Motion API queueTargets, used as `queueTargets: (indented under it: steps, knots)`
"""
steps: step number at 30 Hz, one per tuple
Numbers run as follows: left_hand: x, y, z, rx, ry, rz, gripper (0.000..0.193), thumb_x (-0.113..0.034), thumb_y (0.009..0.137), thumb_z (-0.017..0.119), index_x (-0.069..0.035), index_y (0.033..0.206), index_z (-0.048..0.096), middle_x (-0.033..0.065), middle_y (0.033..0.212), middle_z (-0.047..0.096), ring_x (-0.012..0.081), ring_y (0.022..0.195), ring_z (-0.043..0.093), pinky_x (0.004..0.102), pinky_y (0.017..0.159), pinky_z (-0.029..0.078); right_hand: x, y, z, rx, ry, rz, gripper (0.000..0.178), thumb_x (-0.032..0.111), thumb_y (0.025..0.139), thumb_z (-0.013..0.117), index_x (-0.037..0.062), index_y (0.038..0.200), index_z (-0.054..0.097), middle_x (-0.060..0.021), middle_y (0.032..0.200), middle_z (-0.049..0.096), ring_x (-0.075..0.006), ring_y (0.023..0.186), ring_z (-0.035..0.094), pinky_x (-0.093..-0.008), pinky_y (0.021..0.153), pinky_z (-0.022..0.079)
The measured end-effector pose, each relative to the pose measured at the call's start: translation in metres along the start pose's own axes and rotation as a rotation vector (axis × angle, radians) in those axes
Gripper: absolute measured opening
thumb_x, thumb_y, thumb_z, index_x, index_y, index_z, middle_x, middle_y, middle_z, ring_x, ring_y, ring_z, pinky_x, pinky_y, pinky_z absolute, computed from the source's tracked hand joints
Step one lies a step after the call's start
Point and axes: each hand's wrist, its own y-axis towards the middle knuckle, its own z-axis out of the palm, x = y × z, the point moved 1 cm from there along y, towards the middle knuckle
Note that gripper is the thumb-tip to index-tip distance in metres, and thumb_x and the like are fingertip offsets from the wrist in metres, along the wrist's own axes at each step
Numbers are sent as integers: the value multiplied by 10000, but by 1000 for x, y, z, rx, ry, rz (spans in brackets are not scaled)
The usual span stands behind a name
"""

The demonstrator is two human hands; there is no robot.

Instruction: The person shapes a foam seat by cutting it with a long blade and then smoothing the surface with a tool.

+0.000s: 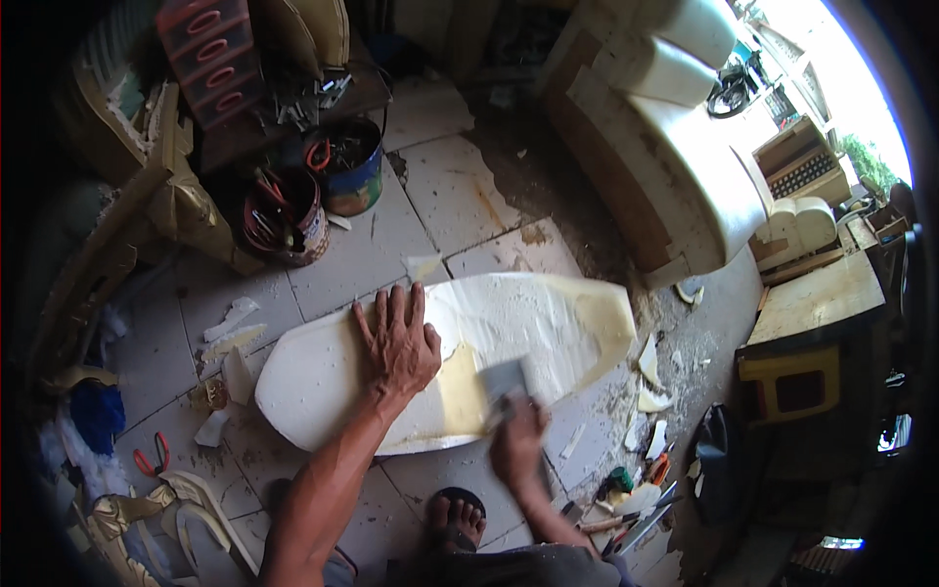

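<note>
A long cream-white foam pad (528, 328), pointed at its left end, lies across the tiles in front of me. Its surface is uneven, with a yellower patch near the middle. My left hand (403, 344) presses flat on it, fingers spread and holding nothing. On the near side, right of the yellow patch, my right hand (518, 440) is closed round a flat grey rectangular tool (505, 380) held against the foam. Motion blurs this hand and the tool, so its exact kind cannot be made out.
White foam scraps (650, 396) litter the floor at right, near several hand tools (641, 501). Red-handled scissors (152, 455) lie at left. Two buckets of tools, one blue (357, 186), stand beyond the pad. A large cream padded piece (675, 157) stands far right.
</note>
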Motion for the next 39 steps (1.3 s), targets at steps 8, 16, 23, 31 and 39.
queueTargets:
  steps: [8,16,23,31,39]
  knots:
    - [4,-18,6,10,-5,1,661,-261,919,533,-56,1543,451,223,1484,486,407,1391,439,688,1206,146,-35,52,-14,-98,-25,188,411,14,914,593,-50,1320,595,-245,1468,524,-470,1388,417,-562,1194,296]
    - [16,-5,-17,146,-60,32,680,-298,957,516,-66,1584,389,186,1500,492,352,1414,427,661,1187,197,-16,59,0,-61,-46,137,400,72,930,610,-62,1307,596,-238,1424,549,-461,1374,443,-570,1193,319]
    - [25,-12,-4,31,-57,26,651,-275,964,498,-4,1550,415,221,1582,425,361,1478,378,605,1228,174,-31,76,-6,-17,-32,-34,465,148,944,648,-73,1346,569,-238,1491,505,-454,1417,419,-571,1236,276]
    - [44,-12,-11,116,-123,74,652,-304,973,520,-25,1555,427,252,1567,435,408,1440,424,578,1217,246,-32,99,25,77,-119,-145,510,145,946,587,-54,1410,520,-234,1521,476,-478,1460,344,-581,1246,238]
    - [41,-19,-7,96,-87,23,671,-331,991,494,-63,1594,369,235,1602,394,385,1504,345,579,1260,168,-21,133,44,39,-19,-100,437,72,988,506,-47,1408,531,-218,1450,546,-437,1384,448,-547,1221,292]
